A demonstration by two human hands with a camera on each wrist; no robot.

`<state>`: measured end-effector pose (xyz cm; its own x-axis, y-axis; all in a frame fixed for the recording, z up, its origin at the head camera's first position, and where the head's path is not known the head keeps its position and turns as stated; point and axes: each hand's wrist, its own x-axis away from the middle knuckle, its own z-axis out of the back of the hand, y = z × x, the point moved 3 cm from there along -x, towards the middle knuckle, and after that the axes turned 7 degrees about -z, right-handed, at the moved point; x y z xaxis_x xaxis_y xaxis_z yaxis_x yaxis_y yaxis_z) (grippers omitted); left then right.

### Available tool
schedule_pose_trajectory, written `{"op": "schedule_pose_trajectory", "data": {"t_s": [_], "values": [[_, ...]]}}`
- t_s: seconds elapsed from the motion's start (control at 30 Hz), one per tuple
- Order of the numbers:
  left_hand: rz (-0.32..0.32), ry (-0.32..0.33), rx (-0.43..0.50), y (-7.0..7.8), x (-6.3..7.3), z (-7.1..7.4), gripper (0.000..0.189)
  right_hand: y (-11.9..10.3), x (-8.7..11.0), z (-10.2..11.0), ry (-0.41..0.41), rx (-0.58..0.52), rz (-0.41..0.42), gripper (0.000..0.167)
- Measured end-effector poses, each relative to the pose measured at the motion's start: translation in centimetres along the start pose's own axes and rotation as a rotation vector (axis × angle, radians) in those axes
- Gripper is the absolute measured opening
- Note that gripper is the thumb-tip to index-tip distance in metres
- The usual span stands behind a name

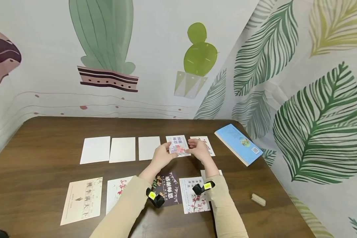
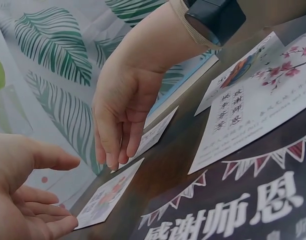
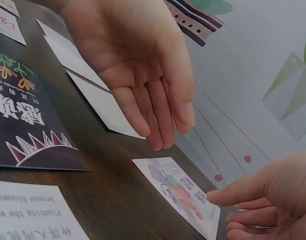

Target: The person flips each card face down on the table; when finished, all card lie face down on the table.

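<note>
A white card with purple lettering and pink flowers lies in the back row on the brown table. My left hand is at its left side, thumb and fingers spread apart. At the opposite side is my right hand, its thumb tip right at the card's edge in the right wrist view. Neither hand's fingers close round the card. Partly behind the right hand lies a white card with dark and red lettering. Plain white cards continue the row to the left.
Nearer me lie a beige card, a dark card with bunting, a plum-blossom card and others partly under my forearms. A blue book sits at the back right, and a small pale block near the right edge.
</note>
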<state>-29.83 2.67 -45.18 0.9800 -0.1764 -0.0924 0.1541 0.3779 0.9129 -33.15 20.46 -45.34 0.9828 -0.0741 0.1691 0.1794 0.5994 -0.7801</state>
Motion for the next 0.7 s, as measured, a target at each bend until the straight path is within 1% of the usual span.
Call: {"op": "schedule_pose_trajectory", "data": {"t_s": [0.2, 0.37, 0.57, 0.7], "values": [[-0.002, -0.011, 0.019, -0.36, 0.20, -0.33, 0.065, -0.05, 0.03, -0.29, -0.039, 0.004, -0.005, 0.060], [0.002, -0.018, 0.033, -0.67, 0.23, -0.52, 0.065, -0.04, 0.16, -0.56, -0.072, 0.021, -0.005, 0.062], [0.016, -0.032, 0.031, -0.73, 0.29, -0.58, 0.066, 0.08, 0.08, -0.66, -0.078, 0.005, -0.007, 0.061], [0.001, -0.039, 0.020, -0.80, 0.26, -0.65, 0.066, 0.12, 0.09, -0.60, -0.075, -0.020, -0.016, 0.059]]}}
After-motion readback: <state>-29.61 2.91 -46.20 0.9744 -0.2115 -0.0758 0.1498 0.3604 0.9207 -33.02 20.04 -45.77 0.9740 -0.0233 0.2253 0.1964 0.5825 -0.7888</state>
